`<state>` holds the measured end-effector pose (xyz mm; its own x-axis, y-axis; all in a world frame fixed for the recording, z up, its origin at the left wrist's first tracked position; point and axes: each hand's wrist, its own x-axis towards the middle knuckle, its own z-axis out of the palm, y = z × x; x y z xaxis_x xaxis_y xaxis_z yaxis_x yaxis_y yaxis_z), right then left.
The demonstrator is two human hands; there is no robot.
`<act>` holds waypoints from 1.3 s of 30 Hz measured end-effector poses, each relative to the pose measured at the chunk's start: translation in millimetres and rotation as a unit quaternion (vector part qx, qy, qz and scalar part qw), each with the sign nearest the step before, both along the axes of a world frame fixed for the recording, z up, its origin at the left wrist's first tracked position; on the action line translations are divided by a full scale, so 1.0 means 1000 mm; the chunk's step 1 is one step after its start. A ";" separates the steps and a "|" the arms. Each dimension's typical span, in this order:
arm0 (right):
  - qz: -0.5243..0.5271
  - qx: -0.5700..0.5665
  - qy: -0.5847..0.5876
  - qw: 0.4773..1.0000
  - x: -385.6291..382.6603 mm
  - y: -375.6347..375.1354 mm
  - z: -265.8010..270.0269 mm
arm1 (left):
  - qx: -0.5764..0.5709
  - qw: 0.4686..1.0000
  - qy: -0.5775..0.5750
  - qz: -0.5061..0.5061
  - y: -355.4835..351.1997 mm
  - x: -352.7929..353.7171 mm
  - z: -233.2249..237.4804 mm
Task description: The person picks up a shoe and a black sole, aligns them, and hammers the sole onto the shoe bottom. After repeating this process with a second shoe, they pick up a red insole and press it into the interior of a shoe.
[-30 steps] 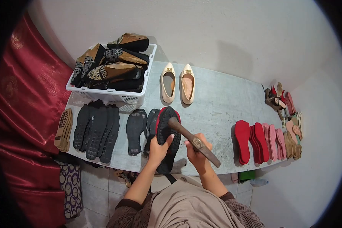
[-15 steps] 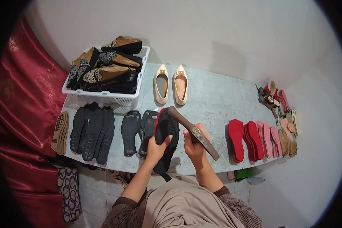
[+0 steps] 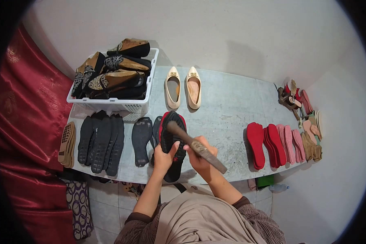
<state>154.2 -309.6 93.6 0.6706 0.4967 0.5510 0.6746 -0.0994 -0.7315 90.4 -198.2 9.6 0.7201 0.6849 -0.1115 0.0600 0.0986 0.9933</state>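
My left hand [image 3: 163, 161] grips a black shoe [image 3: 175, 170] with a red edge around its toe end, its dark ridged underside facing up. The thumb lies across the shoe's middle. In my right hand [image 3: 201, 157] is a worn hammer [image 3: 211, 157], its fingers wrapped round the handle. The hammer's head lies over the shoe's front half; whether it touches cannot be made out. Just left of the shoe are dark soles [image 3: 142, 141] on the table, one partly hidden behind it.
A white basket [image 3: 152, 81] of black embellished shoes stands at the back left. Two cream flats [image 3: 173, 87] sit mid-table. Black soles [image 3: 99, 142] and tan soles [image 3: 67, 144] lie left; red soles [image 3: 255, 146] and pink soles [image 3: 288, 142] lie right. Tools [image 3: 288, 99] crowd the far right corner.
The hammer has moved left and down, bringing its head over the shoe. The shoe has turned and shifted slightly left, so more of its red edge shows.
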 end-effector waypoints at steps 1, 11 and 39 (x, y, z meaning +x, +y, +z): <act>-0.013 0.039 0.022 0.999 -0.001 0.000 0.001 | -0.003 1.000 0.005 0.001 -0.002 -0.003 0.003; 0.005 0.004 -0.030 1.000 0.016 0.003 0.020 | -0.034 0.999 -0.031 -0.003 -0.001 -0.004 0.002; -0.048 -0.079 0.018 0.996 0.001 -0.018 0.007 | -0.052 0.997 -0.053 0.010 -0.008 -0.004 0.003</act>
<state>155.1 -328.1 100.6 0.7364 0.5081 0.4466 0.6308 -0.2772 -0.7248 86.6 -205.8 12.2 0.7174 0.6883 -0.1073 -0.0474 0.2019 0.9783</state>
